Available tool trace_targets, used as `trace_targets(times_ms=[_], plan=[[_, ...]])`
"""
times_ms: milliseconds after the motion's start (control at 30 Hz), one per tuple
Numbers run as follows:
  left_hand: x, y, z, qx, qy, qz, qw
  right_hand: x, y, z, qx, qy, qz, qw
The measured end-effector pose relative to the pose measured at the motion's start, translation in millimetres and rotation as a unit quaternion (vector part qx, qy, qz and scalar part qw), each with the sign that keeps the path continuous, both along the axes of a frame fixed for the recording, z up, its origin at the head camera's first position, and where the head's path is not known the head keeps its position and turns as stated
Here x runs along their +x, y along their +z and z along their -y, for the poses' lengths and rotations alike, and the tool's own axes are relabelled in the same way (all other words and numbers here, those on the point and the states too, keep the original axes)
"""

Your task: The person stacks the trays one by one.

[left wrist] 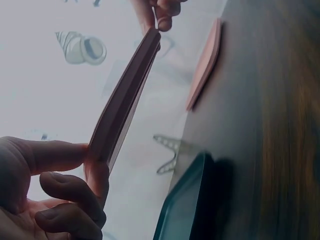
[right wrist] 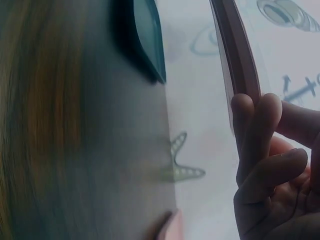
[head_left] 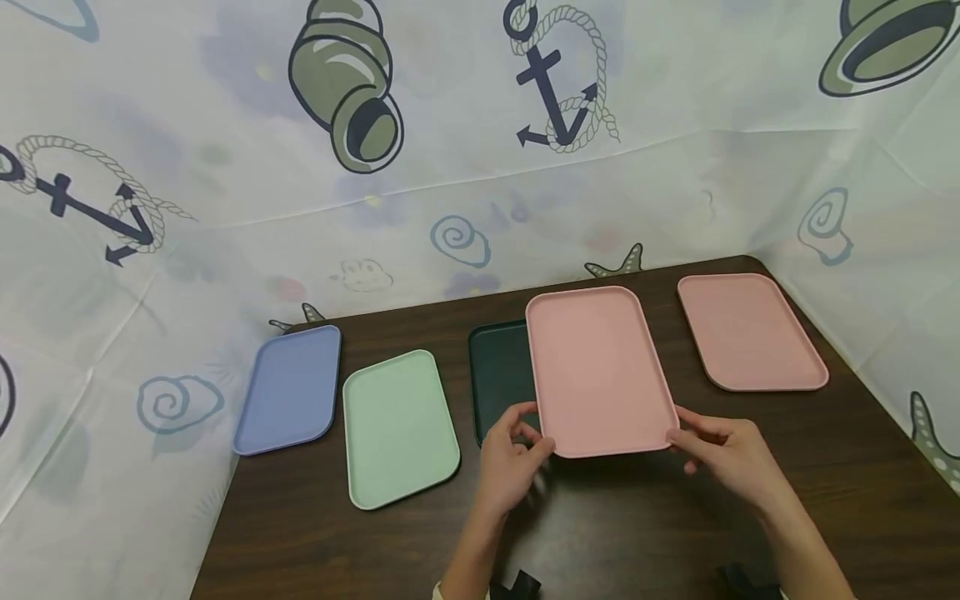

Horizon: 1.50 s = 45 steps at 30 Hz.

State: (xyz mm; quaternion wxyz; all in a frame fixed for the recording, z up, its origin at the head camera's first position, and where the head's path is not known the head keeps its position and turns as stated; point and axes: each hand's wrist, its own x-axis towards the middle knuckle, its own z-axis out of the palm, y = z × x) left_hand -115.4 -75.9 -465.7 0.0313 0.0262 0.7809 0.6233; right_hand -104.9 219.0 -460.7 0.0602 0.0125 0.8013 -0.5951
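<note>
A pink rectangular tray [head_left: 603,375] with rounded corners is held up above the table between both hands. My left hand [head_left: 510,462] pinches its lower left corner, thumb on the front and fingers behind. At the lower right corner, my right hand [head_left: 723,454] pinches it the same way. Both wrist views show the raised tray edge-on, apart from the tabletop, with the left hand [left wrist: 65,190] and the right hand [right wrist: 275,165] each gripping an end. Behind it lies a dark green tray [head_left: 498,375], its right part hidden by the pink one.
On the dark wooden table [head_left: 300,533], a blue tray [head_left: 291,387] and a light green tray [head_left: 401,429] lie to the left. Another pink tray [head_left: 753,333] lies at the back right. A patterned cloth [head_left: 465,150] with anchors and shells hangs behind the table.
</note>
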Motion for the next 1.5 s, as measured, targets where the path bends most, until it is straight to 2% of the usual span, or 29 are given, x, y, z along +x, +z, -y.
trace_targets(times_ms=[267, 367, 633, 800, 933, 1300, 1500], plan=[[-0.5, -10.2, 29.1, 0.000, 0.041, 0.015, 0.9991, -13.1, -10.6, 33.4, -0.022, 0.019, -0.018, 0.999], [-1.4, -14.9, 39.0, -0.014, 0.051, 0.019, 0.9984, -18.2, -16.5, 44.3, -0.023, 0.030, -0.022, 0.999], [-11.0, -28.4, 70.3, -0.084, 0.076, 0.009, 0.9935, -37.0, -35.5, 76.6, -0.013, 0.061, -0.029, 0.998], [-15.9, -34.1, 82.6, -0.130, 0.090, 0.026, 0.9870, -44.5, -44.1, 92.4, -0.006, 0.060, -0.026, 0.998], [-19.9, -35.2, 86.5, -0.174, 0.102, 0.033, 0.9789, -48.5, -45.2, 100.1, 0.006, 0.058, -0.028, 0.998], [-27.6, -39.6, 81.4, -0.245, 0.127, 0.020, 0.9609, -55.9, -51.1, 103.0, 0.019, 0.052, -0.025, 0.998], [-28.6, -45.2, 77.5, -0.257, 0.130, 0.014, 0.9576, -56.6, -54.6, 101.9, 0.012, 0.047, -0.020, 0.999]])
